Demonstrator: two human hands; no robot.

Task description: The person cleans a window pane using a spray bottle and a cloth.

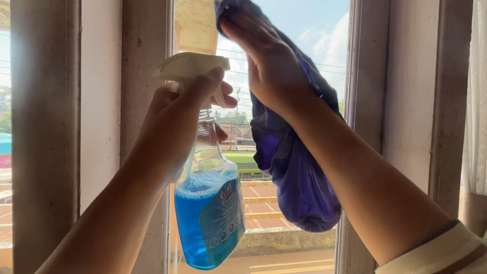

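Note:
My left hand [175,119] grips the neck of a clear spray bottle [209,208] about half full of blue liquid, a finger by its white trigger head [190,65]. The bottle is held up in front of a narrow window pane [324,30]. My right hand [269,58] presses a purple cloth [299,177] flat against the upper glass. The cloth hangs down loosely below my wrist, just right of the bottle.
Pale window frame posts stand on both sides: a wide one at the left [101,101] and another at the right [411,101]. A light curtain [477,101] hangs at the far right. Through the glass I see tiled roofs, trees and sky.

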